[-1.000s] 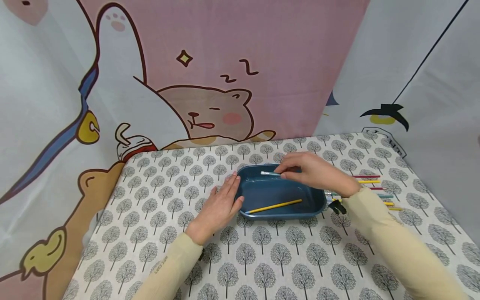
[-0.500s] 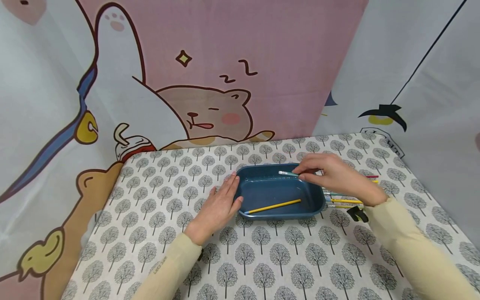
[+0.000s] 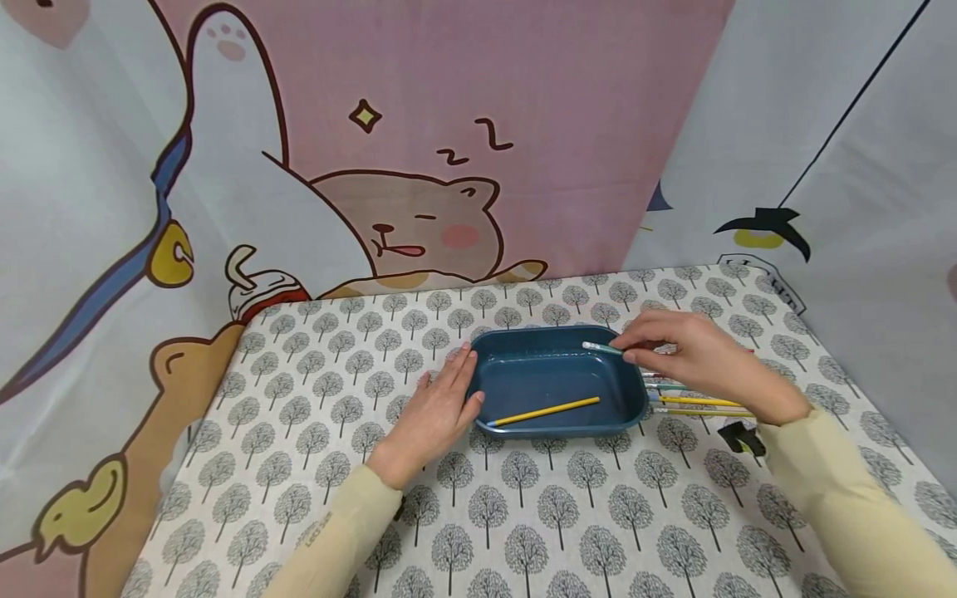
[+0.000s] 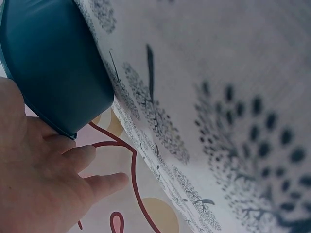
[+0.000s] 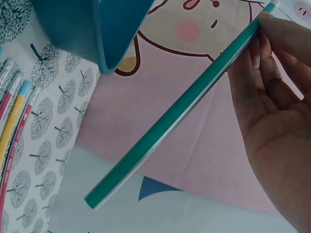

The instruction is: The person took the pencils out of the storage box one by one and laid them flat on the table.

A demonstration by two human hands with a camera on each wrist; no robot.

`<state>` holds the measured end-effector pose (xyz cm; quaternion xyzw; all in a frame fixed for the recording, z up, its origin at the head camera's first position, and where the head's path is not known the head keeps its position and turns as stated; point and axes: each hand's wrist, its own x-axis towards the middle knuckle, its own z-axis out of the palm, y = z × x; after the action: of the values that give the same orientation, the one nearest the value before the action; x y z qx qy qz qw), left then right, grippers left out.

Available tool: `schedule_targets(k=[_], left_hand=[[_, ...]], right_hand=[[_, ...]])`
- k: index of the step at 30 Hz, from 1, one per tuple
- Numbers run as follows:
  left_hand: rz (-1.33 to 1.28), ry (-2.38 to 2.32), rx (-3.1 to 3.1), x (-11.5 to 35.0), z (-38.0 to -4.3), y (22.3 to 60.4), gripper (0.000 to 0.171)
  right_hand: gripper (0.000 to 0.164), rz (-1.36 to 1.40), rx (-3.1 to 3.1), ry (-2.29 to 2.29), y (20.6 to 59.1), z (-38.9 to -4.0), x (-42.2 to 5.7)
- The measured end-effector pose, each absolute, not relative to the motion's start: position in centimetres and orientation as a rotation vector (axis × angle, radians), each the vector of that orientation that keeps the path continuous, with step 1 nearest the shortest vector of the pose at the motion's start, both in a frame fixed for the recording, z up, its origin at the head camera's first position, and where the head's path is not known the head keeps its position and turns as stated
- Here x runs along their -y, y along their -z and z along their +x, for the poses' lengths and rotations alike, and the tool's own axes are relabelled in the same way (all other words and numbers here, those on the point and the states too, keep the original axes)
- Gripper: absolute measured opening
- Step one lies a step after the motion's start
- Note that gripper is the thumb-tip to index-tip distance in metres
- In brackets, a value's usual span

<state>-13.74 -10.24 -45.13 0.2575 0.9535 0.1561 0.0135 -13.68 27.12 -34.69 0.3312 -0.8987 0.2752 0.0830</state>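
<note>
A dark blue plastic box [image 3: 553, 430] stands on the cloth-covered table. My left hand [image 3: 434, 415] rests against its left end with the fingers extended along the rim; in the left wrist view the fingers lie by the box wall [image 4: 58, 63]. My right hand [image 3: 695, 357] is above the box's right end and pinches a green pencil [image 3: 601, 348] between thumb and fingers. The right wrist view shows the green pencil [image 5: 175, 114] with its long shaft slanting out of the hand. A yellow pencil [image 3: 544, 412] lies inside the box along the near side.
Several pencils [image 3: 695, 401] lie side by side on the table, right of the box; the right wrist view shows red pencils and a yellow pencil [image 5: 13, 114] among them. A cartoon-printed curtain [image 3: 538, 124] hangs behind the table. The tree-patterned tablecloth [image 3: 359, 357] surrounds the box.
My right hand has moved rightward with the green pencil, from above the box's middle to its right end. The left hand and the yellow pencil have stayed in place.
</note>
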Motion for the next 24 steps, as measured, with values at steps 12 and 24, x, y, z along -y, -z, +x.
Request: schedule_targets(k=[12,24], left_hand=[[0.821,-0.479,-2.98,10.3,-13.8,45.1,0.068],[0.825,-0.482,-2.985,10.3,-13.8,45.3,0.068]], right_hand=[[0.032,0.933,2.684,-0.76,35.2,-12.6,-29.5],[0.04,0.983,2.613,-0.73,36.6,-11.8,-31.3]])
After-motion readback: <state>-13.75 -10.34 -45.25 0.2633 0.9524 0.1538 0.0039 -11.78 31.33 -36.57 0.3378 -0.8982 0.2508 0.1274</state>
